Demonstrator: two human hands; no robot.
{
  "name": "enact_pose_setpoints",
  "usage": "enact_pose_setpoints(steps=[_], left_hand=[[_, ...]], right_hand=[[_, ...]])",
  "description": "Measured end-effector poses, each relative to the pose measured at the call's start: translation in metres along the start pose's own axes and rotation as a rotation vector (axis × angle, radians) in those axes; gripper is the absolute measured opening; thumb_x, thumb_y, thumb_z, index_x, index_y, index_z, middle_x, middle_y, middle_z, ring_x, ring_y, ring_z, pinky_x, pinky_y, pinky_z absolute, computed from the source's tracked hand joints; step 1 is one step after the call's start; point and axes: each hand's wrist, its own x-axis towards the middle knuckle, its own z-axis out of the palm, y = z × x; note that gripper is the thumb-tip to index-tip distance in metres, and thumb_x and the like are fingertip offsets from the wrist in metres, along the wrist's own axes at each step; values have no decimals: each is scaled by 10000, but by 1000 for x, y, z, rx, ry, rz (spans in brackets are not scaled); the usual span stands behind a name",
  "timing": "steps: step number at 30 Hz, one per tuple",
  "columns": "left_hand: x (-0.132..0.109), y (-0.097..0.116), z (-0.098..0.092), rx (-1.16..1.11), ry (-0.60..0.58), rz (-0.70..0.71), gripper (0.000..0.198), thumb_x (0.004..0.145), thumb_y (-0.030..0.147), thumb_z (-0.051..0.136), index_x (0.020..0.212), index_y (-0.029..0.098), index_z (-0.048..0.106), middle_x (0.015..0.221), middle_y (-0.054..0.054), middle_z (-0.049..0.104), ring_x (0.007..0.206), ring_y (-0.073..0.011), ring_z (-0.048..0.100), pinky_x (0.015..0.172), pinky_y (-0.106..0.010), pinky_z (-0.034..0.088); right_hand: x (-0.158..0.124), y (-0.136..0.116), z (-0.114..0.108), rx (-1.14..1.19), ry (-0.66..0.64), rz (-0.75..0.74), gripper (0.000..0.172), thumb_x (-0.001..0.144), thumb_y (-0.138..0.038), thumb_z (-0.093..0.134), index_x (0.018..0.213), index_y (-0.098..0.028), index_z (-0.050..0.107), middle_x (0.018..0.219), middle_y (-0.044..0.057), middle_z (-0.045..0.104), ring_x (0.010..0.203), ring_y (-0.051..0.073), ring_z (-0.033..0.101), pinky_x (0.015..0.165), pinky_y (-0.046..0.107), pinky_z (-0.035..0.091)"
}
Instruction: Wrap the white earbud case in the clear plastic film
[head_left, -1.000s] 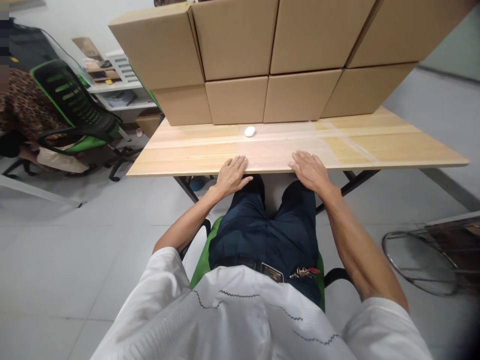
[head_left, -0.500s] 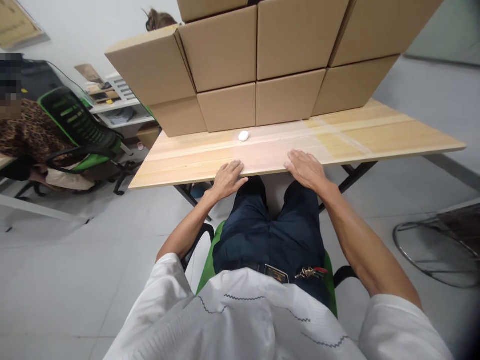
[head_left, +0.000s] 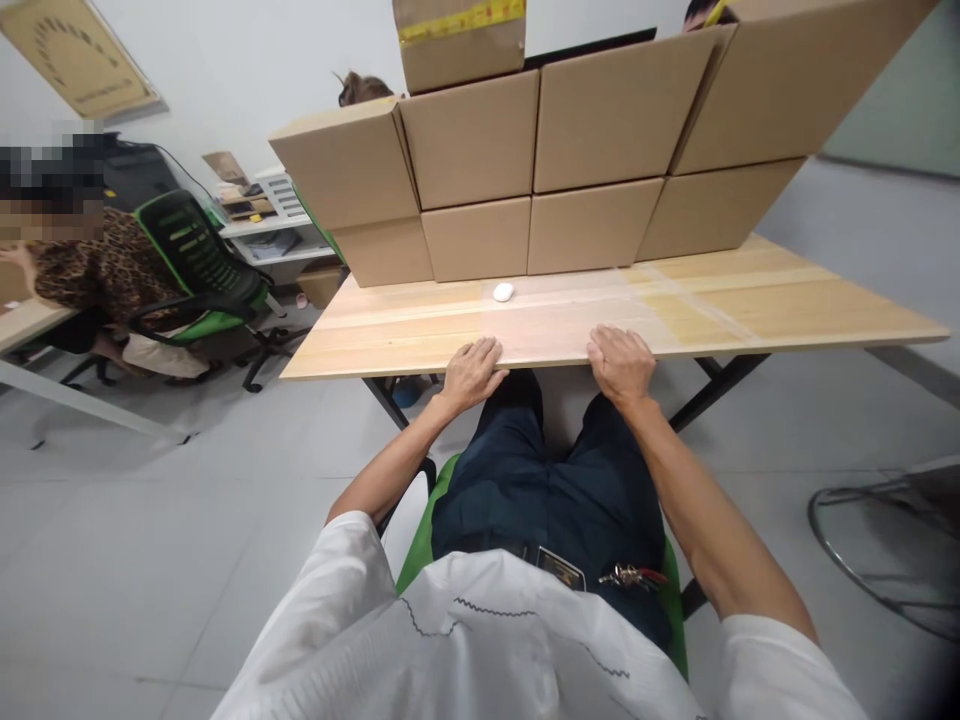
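My left hand (head_left: 471,371) rests palm down on the near edge of the wooden table (head_left: 787,305), fingers stretched flat and holding nothing. My right hand (head_left: 622,362) lies the same way a little to the right, fingers spread on the table edge. A small white oval object (head_left: 502,292) sits on the table beyond my left hand, apart from both hands. Behind it stands a wall of stacked cardboard boxes (head_left: 540,180).
A seated person in a patterned top (head_left: 97,275) is at the left on a green and black chair (head_left: 199,270). A shelf with papers (head_left: 262,225) stands behind. A round metal frame (head_left: 885,545) lies on the floor at the right. Heads show behind the boxes.
The view has tilted up and shifted, showing more of the box tops and wall. Both hands have slid slightly back toward the table's near edge and stay flat.
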Motion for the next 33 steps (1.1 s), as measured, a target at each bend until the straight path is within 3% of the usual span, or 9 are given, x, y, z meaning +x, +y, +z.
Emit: enact_pose_setpoints(steps=[7, 12, 18, 24, 26, 29, 31, 33], left_hand=[[-2, 1, 4, 16, 25, 22, 601, 1234, 562, 636, 1658, 158, 772, 1772, -274, 736, 1715, -406, 697, 1417, -618, 585], [-2, 1, 8, 37, 15, 28, 649, 1256, 595, 597, 1697, 143, 746, 1817, -252, 705, 1756, -406, 656, 1448, -596, 558], [-2, 3, 5, 22, 17, 48, 670, 1250, 628, 629, 1682, 130, 746, 1792, -275, 717, 1746, -413, 662, 1431, -605, 569], [3, 7, -2, 18, 24, 41, 540, 1264, 572, 645, 1562, 152, 807, 1723, -239, 775, 1659, -390, 731, 1364, -551, 608], [9, 8, -9, 5, 4, 23, 460, 1278, 542, 626, 1436, 175, 855, 1602, -214, 843, 1544, -371, 798, 1280, -508, 637], [29, 8, -26, -4, -82, -12, 510, 1310, 519, 537, 1239, 157, 889, 1309, -211, 908, 1286, -357, 871, 1144, -472, 628], [50, 6, -37, 8, -126, -44, 531, 1313, 507, 515, 1261, 130, 885, 1233, -228, 901, 1203, -366, 870, 1110, -482, 599], [77, 4, -46, 24, -140, -87, 500, 1303, 489, 530, 1392, 122, 857, 1340, -247, 881, 1230, -371, 857, 1101, -484, 582]], right_hand=[[-3, 4, 2, -1, 26, -9, 646, 1210, -429, 381, 1528, -264, 919, 1577, 168, 870, 1537, 411, 817, 1369, 685, 600], [-2, 10, 9, -32, 36, -11, 706, 1216, -452, 303, 1528, -292, 915, 1586, 166, 866, 1545, 403, 814, 1361, 671, 612], [-3, 11, 11, 12, 65, 9, 718, 1198, -486, 312, 1462, -252, 937, 1558, 199, 874, 1506, 428, 834, 1356, 674, 615], [-3, 13, 12, -40, 49, -1, 726, 1204, -457, 292, 1505, -259, 922, 1562, 193, 877, 1517, 414, 828, 1342, 656, 628], [-3, 12, 12, -53, 49, -4, 726, 1209, -455, 289, 1503, -258, 924, 1560, 191, 878, 1518, 413, 827, 1341, 652, 630], [-4, 13, 13, -26, 72, -1, 706, 1208, -458, 317, 1454, -238, 940, 1540, 200, 884, 1501, 426, 835, 1331, 658, 631], [-3, 17, 16, -11, 86, -4, 677, 1205, -449, 342, 1423, -227, 944, 1529, 210, 888, 1487, 427, 841, 1315, 653, 635], [-3, 22, 23, -11, 110, -17, 621, 1192, -421, 390, 1385, -207, 939, 1488, 223, 903, 1452, 424, 852, 1285, 641, 642]])
